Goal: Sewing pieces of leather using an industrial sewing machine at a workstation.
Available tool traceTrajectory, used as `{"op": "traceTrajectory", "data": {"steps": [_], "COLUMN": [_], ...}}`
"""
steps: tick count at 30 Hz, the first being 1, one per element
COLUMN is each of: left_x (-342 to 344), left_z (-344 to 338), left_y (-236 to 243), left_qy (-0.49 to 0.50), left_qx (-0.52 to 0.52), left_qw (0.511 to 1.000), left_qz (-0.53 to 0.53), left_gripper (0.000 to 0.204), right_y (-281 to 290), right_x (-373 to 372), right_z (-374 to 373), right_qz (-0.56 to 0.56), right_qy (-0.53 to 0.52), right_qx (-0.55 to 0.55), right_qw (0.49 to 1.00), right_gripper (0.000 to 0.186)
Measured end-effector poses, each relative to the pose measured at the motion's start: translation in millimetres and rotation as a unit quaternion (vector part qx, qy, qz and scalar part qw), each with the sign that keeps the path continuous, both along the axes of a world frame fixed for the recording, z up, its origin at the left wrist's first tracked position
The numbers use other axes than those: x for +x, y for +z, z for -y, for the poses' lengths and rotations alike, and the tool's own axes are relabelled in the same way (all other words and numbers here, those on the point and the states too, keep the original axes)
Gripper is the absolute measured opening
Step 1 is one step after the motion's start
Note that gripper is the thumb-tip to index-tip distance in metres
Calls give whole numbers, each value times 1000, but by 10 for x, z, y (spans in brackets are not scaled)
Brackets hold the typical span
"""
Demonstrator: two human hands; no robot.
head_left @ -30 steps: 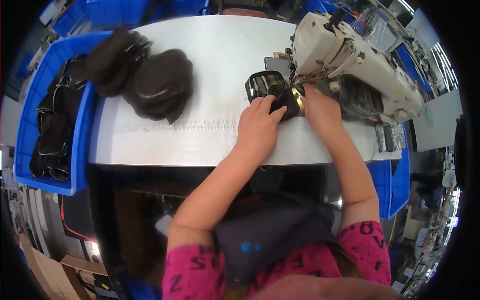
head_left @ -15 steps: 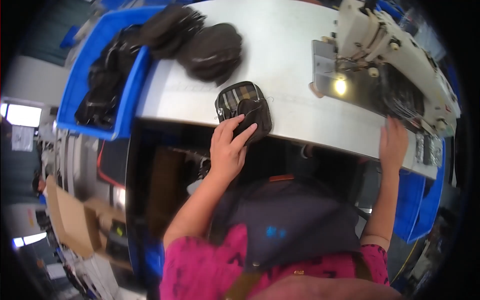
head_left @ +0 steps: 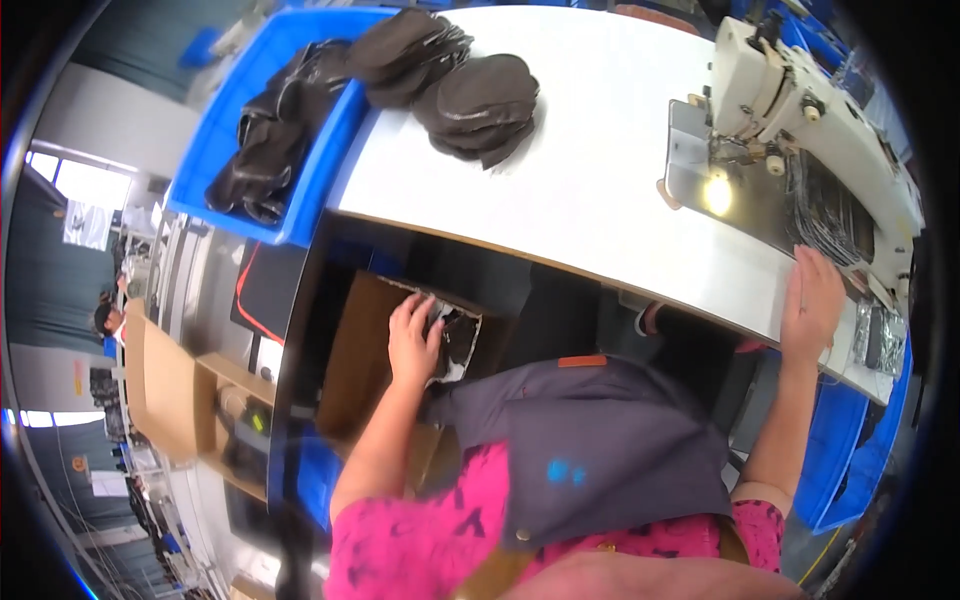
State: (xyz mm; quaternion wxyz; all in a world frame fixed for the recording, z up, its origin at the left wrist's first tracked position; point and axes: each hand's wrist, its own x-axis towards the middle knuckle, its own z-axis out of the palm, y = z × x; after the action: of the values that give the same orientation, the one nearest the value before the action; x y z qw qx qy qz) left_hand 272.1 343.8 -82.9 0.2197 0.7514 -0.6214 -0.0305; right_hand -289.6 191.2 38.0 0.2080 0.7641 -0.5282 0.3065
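Note:
My left hand (head_left: 414,338) is below the table's front edge, over an open cardboard box (head_left: 352,345). Its fingers are a little apart and I see nothing held in them. Beside the fingertips, inside the box, lie dark and whitish items (head_left: 458,338) whose kind I cannot make out. My right hand (head_left: 812,300) rests with fingers stretched out on the right front edge of the white table (head_left: 590,150), near the sewing machine (head_left: 840,130). The small dark pouch with a plaid panel no longer shows on the tabletop.
Two stacks of dark oval pieces, a nearer stack (head_left: 480,108) and a farther stack (head_left: 408,58), sit beside a blue bin (head_left: 335,165) of dark pieces. Another blue bin (head_left: 830,450) stands low at right. A large open carton (head_left: 165,385) is at left.
My left hand has left the tabletop with the pouch and moved down and left to the cardboard box. The view has shifted; my right hand stays at the table edge.

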Motion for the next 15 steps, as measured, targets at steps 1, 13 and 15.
{"op": "traceTrajectory", "data": {"steps": [1,13,15], "left_x": [-88,-418,-417], "left_z": [282,3073,3278], "left_y": [231,1429,1464], "left_qy": [-33,-189,-162], "left_qx": [-68,-233,-168], "left_qw": [997,954,972], "left_qz": [17,0,-10], "left_gripper": [42,36,45], "right_y": [70,617,619], "right_x": [-27,-684,-727], "right_z": [20,510,562], "right_qz": [3,119,111], "right_qy": [-11,-77,-95], "right_qx": [-5,4,44], "right_qw": [1000,990,988], "right_gripper": [23,21,22]}}
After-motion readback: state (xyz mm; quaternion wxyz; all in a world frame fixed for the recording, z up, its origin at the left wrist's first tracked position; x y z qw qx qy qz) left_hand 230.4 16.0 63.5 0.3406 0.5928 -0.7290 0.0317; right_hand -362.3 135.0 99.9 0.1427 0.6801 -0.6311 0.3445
